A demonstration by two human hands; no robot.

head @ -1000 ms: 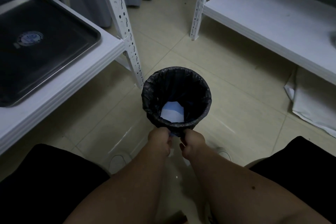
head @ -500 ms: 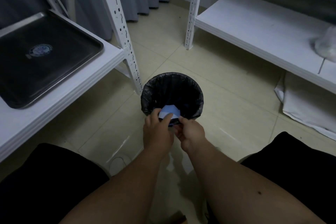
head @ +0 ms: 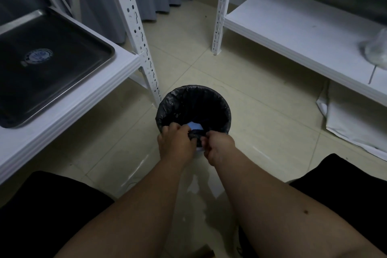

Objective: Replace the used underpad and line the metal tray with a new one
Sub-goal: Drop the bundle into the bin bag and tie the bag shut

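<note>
A small round bin (head: 193, 98) lined with a black bag stands on the tiled floor in front of me. Inside it lies the folded blue-white used underpad (head: 195, 126). My left hand (head: 174, 144) and my right hand (head: 218, 150) meet at the bin's near rim, and both pinch the bunched black bag edge (head: 196, 135) between them. The bare metal tray (head: 48, 65) with a round sticker sits on the white shelf at the left.
White slotted shelf posts (head: 136, 33) rise just left of the bin. A second white shelf (head: 303, 33) runs along the right, with a clear plastic bag (head: 377, 50) on it. White sheets (head: 354, 123) lie on the floor under it. Grey curtains hang at the back.
The view has tilted up, so the bin sits lower in the frame. My hands moved from under the rim onto the bag's near edge and gathered it together.
</note>
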